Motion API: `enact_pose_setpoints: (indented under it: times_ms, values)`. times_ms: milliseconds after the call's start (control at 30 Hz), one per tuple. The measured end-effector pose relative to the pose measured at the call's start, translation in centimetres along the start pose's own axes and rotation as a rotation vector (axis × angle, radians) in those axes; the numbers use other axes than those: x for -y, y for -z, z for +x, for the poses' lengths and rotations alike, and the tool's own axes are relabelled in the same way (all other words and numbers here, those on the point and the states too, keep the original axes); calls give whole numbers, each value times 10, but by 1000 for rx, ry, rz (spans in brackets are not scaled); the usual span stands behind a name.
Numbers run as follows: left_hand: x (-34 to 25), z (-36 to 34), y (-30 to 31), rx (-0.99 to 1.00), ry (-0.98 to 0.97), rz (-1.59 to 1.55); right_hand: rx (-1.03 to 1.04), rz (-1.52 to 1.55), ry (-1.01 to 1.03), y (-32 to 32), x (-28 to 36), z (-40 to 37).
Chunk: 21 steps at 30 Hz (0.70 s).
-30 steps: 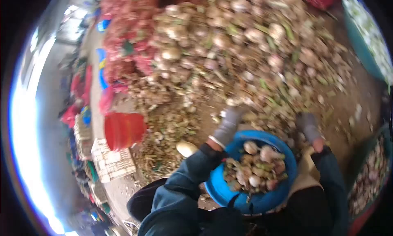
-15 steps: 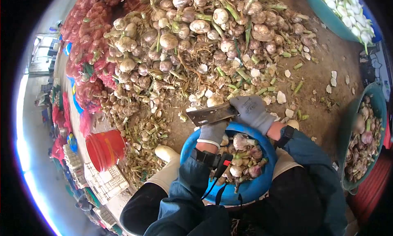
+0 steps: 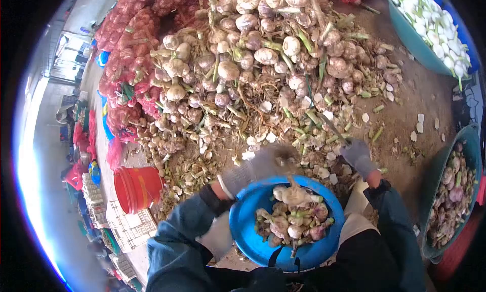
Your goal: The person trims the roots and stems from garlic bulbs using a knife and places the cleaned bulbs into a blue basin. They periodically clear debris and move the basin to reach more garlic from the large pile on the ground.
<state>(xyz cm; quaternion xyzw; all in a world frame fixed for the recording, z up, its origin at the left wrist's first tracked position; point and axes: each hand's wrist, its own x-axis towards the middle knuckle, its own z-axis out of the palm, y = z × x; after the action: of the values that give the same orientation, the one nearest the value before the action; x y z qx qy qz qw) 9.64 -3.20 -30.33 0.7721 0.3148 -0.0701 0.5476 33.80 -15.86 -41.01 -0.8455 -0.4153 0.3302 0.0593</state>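
Note:
My right hand (image 3: 357, 158), in a grey glove, is closed round the handle of a knife (image 3: 333, 126). Its dark blade points up and left over the trimmings, right of the blue basin (image 3: 238, 231). At the basin's upper left rim is my left hand (image 3: 263, 168), also gloved; motion smears its fingers, and whether they hold anything cannot be made out. Just below that hand a garlic bulb (image 3: 297, 195) lies on top of other bulbs (image 3: 296, 223) in the basin between my legs.
A big heap of garlic (image 3: 253, 54) spreads ahead, beside red net sacks (image 3: 126, 44). A red bucket (image 3: 132, 190) and white crate (image 3: 132, 226) stand left. At the right are a tub of garlic (image 3: 430, 241) and a teal tub (image 3: 412, 39) of peeled white pieces.
My hands, close together over the basin before, have moved apart: the right with the knife to the right, the left to the left. The knife has turned from sideways to slanting upward. The view has shifted.

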Motion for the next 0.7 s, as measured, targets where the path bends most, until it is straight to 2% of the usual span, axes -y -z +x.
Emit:
enact_pose_setpoints:
  times_ms: [33,67,100,133,167,233,300,333,367,400,433,467,500,533,567,600,633,667,700]
  values:
    - [11,15,32,-289,184,383,-22,-5,-14,1,0,-3]
    - [36,38,69,-594,351,640,-19,-25,-59,-2,-1,2]
    - [6,42,105,-695,537,381,-30,-16,-53,0,2,2]
    - [41,60,137,-865,548,500,-15,0,-44,4,7,0]
    - [46,71,152,-898,575,519,6,11,-34,4,11,-2]
    - [89,97,167,-863,559,510,-16,-24,-9,0,12,3]
    - [78,94,157,-870,594,342,176,103,-68,1,13,5]
    - [74,98,144,-873,728,395,221,199,-89,-2,10,7]
    - [203,117,155,-606,404,570,233,200,-98,-1,13,5]
    - [163,95,121,-738,294,11,245,164,-59,4,19,5]
    - [112,80,93,-759,415,-181,258,126,-22,7,24,4]
    - [125,74,68,-686,205,-240,273,123,-36,0,26,8]
    - [75,56,39,-652,149,-730,310,79,-25,5,38,10]
    - [84,53,18,-577,143,-395,349,34,-14,10,53,7]
    - [64,44,0,-435,28,-718,331,40,37,16,71,-6]
    - [65,47,-18,-443,34,-595,312,48,90,22,81,-16]
    - [67,49,-30,-448,42,-472,284,101,162,-1,75,-11]
    - [59,44,-32,-500,233,-91,243,62,209,-1,75,-17]
    - [24,37,-28,-547,232,-197,200,19,258,1,78,-22]
